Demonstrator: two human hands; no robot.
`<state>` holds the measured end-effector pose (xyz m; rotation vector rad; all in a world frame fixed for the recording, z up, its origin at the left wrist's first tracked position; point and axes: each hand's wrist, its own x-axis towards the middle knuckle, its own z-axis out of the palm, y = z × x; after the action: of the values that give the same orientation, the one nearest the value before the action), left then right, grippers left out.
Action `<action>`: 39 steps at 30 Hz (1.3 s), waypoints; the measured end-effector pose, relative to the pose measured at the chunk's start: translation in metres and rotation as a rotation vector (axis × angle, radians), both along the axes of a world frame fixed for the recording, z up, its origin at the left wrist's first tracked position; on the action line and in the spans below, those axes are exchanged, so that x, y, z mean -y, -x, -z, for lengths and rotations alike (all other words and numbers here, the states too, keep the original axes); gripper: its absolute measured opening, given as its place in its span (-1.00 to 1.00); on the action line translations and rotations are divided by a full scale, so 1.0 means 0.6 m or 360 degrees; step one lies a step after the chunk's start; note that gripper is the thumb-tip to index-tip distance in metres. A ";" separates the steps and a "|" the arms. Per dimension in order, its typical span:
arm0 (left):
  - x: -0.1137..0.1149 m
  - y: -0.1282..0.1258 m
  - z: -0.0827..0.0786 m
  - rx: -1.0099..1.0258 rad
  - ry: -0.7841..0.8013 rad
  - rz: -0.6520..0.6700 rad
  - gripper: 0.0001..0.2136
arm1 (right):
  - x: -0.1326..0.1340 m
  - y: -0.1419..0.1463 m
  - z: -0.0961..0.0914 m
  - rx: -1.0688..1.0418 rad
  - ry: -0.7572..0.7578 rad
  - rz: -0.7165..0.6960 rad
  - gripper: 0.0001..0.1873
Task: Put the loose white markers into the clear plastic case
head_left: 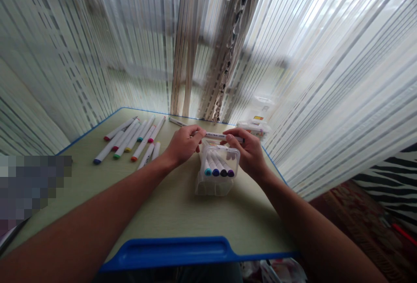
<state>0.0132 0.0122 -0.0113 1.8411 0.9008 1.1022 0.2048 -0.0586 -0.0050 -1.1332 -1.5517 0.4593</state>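
Note:
Both hands hold one white marker (215, 135) level above a clear plastic case (217, 174). My left hand (183, 144) pinches its left end. My right hand (248, 150) grips its right end, fingers curled. The case stands on the pale green table (176, 209) and holds several markers with teal, blue, dark and purple caps (219, 171). A row of several loose white markers with coloured caps (130, 139) lies on the table to the left of my left hand. One more marker (177, 121) lies near the far edge.
The table has a blue rim and a blue handle (169, 252) at its near edge. Striped sheer curtains (325, 78) hang close behind and to the right. A clear plastic lid or box (254, 126) sits at the far right corner. A patterned rug (374, 226) lies right.

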 end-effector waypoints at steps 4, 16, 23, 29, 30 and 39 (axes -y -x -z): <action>0.000 0.000 0.000 -0.0008 -0.0002 -0.0002 -0.70 | 0.001 0.002 -0.002 -0.0002 0.0003 0.0009 -0.76; -0.001 0.000 0.002 -0.0035 -0.0006 -0.0009 -0.69 | 0.000 0.000 0.001 0.0088 -0.0006 0.0041 -0.77; -0.002 0.000 0.005 -0.0033 -0.0007 -0.0002 -0.70 | 0.001 0.001 0.002 0.0077 -0.0008 0.0043 -0.76; -0.001 0.000 0.003 -0.0028 -0.0009 -0.0005 -0.69 | 0.000 0.001 0.001 0.0082 -0.0010 0.0042 -0.78; -0.001 0.000 0.003 -0.0031 -0.0007 -0.0007 -0.69 | 0.000 0.001 0.001 0.0090 -0.0013 0.0046 -0.78; -0.001 0.000 0.003 -0.0032 0.0010 -0.0007 -0.69 | 0.001 0.001 0.000 0.0098 -0.0016 0.0050 -0.79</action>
<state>0.0134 0.0129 -0.0129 1.8489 0.9195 1.0839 0.2043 -0.0589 -0.0049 -1.1721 -1.5852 0.3983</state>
